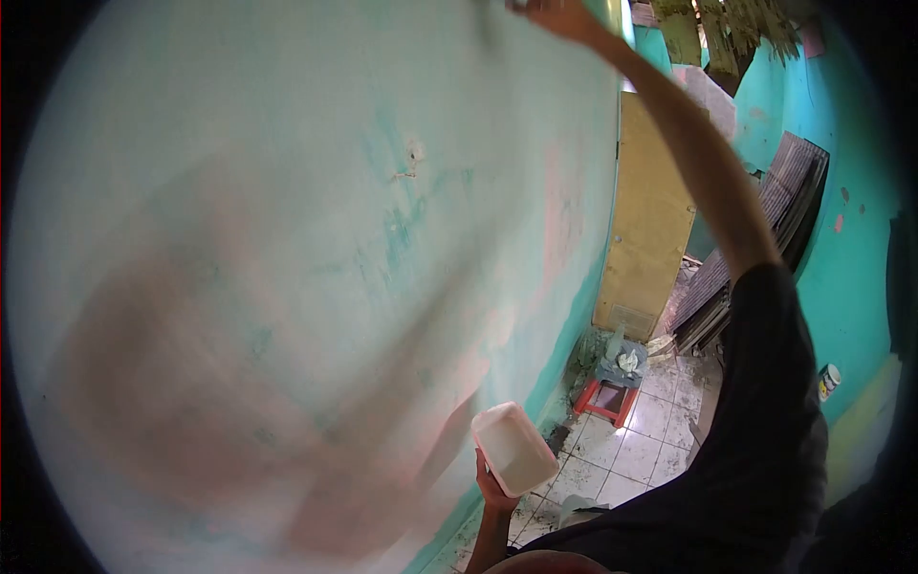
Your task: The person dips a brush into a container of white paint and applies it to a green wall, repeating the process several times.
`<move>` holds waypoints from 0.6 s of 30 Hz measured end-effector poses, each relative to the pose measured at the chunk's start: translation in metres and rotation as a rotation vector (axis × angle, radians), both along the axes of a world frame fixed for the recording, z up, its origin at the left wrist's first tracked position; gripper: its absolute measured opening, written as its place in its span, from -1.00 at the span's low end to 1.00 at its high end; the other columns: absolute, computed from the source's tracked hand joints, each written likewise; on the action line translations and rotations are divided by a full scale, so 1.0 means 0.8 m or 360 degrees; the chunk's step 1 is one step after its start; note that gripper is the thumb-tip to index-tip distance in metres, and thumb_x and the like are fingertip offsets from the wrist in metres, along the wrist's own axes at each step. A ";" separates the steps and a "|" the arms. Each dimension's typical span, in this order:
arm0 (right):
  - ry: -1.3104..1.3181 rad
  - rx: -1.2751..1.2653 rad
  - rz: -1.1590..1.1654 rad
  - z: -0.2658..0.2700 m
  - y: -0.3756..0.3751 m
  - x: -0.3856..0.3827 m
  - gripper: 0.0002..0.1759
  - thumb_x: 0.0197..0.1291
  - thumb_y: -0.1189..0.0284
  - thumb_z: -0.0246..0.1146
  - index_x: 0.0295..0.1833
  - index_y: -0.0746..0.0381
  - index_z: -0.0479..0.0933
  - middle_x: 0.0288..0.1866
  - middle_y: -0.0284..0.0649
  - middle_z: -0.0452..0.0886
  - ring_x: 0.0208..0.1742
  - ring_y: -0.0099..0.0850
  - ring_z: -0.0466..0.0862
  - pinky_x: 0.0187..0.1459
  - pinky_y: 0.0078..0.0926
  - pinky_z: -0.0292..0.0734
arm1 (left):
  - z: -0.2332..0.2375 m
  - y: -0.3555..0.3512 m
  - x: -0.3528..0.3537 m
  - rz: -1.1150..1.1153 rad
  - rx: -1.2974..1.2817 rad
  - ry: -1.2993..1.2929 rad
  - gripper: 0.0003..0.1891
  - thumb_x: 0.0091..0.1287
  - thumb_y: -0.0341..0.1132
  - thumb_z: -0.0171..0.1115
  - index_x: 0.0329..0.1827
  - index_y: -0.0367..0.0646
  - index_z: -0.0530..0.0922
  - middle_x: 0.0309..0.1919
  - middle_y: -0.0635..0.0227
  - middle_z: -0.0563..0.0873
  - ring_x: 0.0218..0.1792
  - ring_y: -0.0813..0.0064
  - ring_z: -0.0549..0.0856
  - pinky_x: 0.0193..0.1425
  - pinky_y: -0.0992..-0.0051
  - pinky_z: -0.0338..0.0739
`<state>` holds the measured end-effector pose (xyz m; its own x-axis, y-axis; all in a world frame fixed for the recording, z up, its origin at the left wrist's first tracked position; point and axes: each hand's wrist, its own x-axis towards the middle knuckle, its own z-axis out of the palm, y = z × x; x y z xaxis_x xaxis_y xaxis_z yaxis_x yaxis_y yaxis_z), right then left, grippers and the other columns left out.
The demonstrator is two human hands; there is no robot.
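Note:
My left hand (492, 486) is low by the wall, wrapped round the side and underside of a pale rectangular plastic tub (516, 450). The tub is tilted, and whitish material shows inside it. My right hand (562, 16) is raised high against the wall at the top edge of the view. Its fingers are closed on something small and dark that is cut off by the frame, so I cannot make out its kind. The wall (316, 124) is unevenly coated in whitish green, with pink and teal patches showing through.
A red and grey stool (612, 402) bearing several items stands on the dirty white tiled floor (598, 475). Behind it is a yellowish door (650, 210). Corrugated sheets (789, 191) lean against the turquoise wall at right, and a small can (829, 381) is near that wall.

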<state>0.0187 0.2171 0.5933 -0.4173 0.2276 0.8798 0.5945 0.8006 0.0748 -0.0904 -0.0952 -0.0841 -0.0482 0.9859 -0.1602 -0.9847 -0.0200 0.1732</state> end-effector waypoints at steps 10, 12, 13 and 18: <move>-0.0683 -0.0578 0.0752 -0.339 -0.045 0.066 -0.91 0.31 0.50 0.30 -0.12 0.24 0.54 -0.59 -0.14 0.48 -0.66 -0.41 0.46 -0.51 -0.31 0.32 | -0.009 -0.006 -0.009 -0.0093 -0.0023 0.0078 -0.31 0.46 0.31 0.01 0.47 0.06 0.41 0.32 0.32 0.59 0.31 0.16 0.58 0.40 -0.01 0.47; -0.0646 -0.0092 0.0758 -0.309 0.009 0.083 -0.84 0.32 0.48 0.31 -0.06 0.28 0.55 -0.44 -0.19 0.62 -0.64 -0.42 0.56 -0.50 -0.31 0.39 | 0.003 -0.008 -0.005 -0.0103 0.0051 0.0099 -0.33 0.49 0.29 -0.01 0.46 0.04 0.42 0.33 0.30 0.58 0.33 0.14 0.57 0.39 -0.03 0.47; -0.0476 -0.0464 0.0683 -0.268 -0.010 0.086 -0.81 0.33 0.44 0.31 -0.04 0.30 0.54 -0.34 -0.21 0.65 -0.62 -0.43 0.59 -0.48 -0.34 0.44 | 0.002 -0.010 -0.003 -0.0090 0.0049 0.0096 -0.33 0.49 0.29 -0.01 0.46 0.04 0.42 0.33 0.30 0.58 0.33 0.14 0.57 0.39 -0.03 0.47; -0.0177 0.0428 0.0276 -0.035 0.043 0.077 -0.80 0.35 0.37 0.26 0.02 0.18 0.60 -0.29 -0.29 0.69 -0.50 -0.48 0.63 -0.36 -0.36 0.57 | 0.010 -0.004 0.005 -0.0011 -0.0015 0.0016 -0.34 0.50 0.28 -0.03 0.47 0.05 0.41 0.33 0.30 0.58 0.30 0.17 0.59 0.38 0.00 0.49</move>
